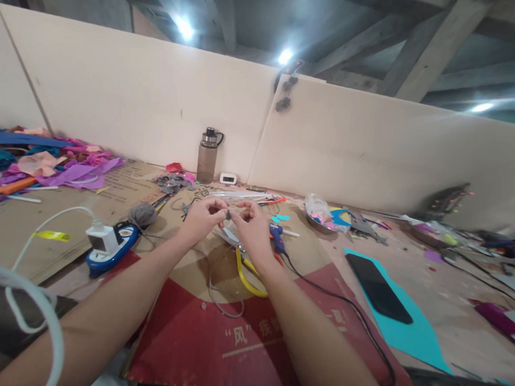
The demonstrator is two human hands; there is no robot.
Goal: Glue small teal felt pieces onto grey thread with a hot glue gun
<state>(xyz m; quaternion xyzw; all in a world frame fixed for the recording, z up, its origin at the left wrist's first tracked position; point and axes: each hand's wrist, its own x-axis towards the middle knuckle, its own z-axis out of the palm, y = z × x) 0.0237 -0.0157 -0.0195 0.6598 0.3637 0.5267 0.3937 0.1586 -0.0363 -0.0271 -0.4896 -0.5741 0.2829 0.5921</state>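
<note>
You cannot see clearly the small dark green piece (228,215) between your fingertips; it is too small to tell. Your two bare forearms are cut by the bottom edge. The yellow-handled tool (247,277) is partly hidden behind your right hand (250,225). The far right clutter (509,249) is blurred.

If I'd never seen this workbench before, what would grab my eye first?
Probably the two bare hands, left and right, meeting mid-bench over red-and-brown cardboard. Next, the bright turquoise sheet on the right with a black phone on it, and the heap of purple, pink and blue scraps at far left.
</note>
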